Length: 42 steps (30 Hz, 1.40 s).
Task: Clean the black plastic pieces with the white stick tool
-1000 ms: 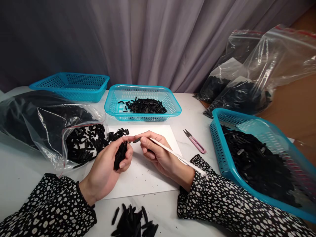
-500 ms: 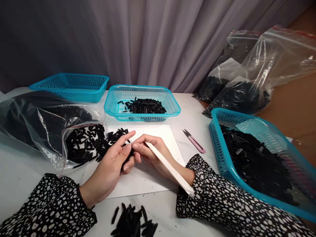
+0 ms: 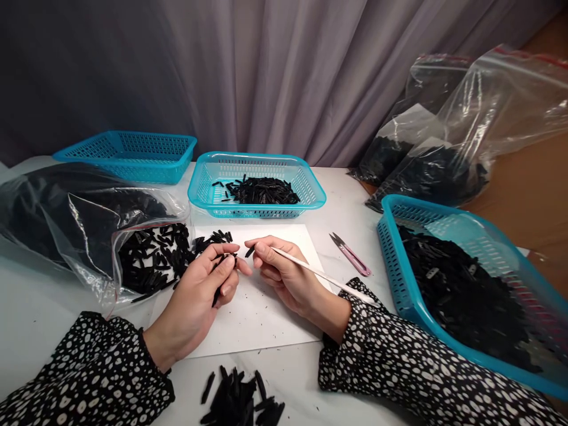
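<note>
My left hand is closed around several small black strips that poke out between its fingers. To its right, my right hand pinches one small black strip between thumb and forefinger. The same hand also holds a slim white stick, which slants back over the wrist. A short gap separates the two hands. Both hover over a white sheet dotted with tiny dark bits. Loose black strips lie beyond my left hand, and a heap of thicker black pieces lies near the front edge.
A blue basket with black strips stands at the back, beside another blue basket. Pink-handled thread snips lie right of the sheet. A large blue basket is at right, plastic bags behind it. A filled bag lies left.
My hands have moved apart; the right has shifted right with a black strip between its fingertips. The white stick has swung to a flatter slant. My left forefinger has lowered and curled in.
</note>
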Each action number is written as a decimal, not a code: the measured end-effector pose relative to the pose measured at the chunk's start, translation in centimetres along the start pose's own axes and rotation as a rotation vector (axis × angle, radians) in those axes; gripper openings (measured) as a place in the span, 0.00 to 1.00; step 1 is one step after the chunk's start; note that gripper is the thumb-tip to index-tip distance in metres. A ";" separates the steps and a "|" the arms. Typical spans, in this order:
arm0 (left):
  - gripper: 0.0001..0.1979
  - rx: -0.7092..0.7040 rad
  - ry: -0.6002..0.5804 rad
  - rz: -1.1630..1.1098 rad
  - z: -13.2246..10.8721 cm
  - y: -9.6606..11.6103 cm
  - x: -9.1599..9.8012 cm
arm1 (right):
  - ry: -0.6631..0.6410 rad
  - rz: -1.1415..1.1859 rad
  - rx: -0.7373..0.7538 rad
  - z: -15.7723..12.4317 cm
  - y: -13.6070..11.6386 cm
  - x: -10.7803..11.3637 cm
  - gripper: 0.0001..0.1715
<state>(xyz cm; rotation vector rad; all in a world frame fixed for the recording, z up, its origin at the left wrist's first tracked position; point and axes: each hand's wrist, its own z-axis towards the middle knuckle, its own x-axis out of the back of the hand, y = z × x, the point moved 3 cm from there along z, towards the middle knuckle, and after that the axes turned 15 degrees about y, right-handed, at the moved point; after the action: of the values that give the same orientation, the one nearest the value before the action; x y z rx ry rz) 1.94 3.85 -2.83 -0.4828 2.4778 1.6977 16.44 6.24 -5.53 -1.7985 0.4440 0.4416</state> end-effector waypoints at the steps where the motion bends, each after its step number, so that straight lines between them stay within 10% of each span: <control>1: 0.14 -0.011 0.001 -0.002 0.0 0.0 0.0 | 0.000 0.004 -0.002 0.0 0.0 0.0 0.18; 42: 0.11 0.018 0.021 -0.029 0.0 0.1 0.1 | -0.058 -0.040 -0.048 -0.6 -0.1 -0.4 0.17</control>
<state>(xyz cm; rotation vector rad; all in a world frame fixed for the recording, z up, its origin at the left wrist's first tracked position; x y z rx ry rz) 1.83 3.91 -2.77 -0.5349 2.4853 1.6673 16.18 5.73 -5.12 -1.8324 0.3587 0.4786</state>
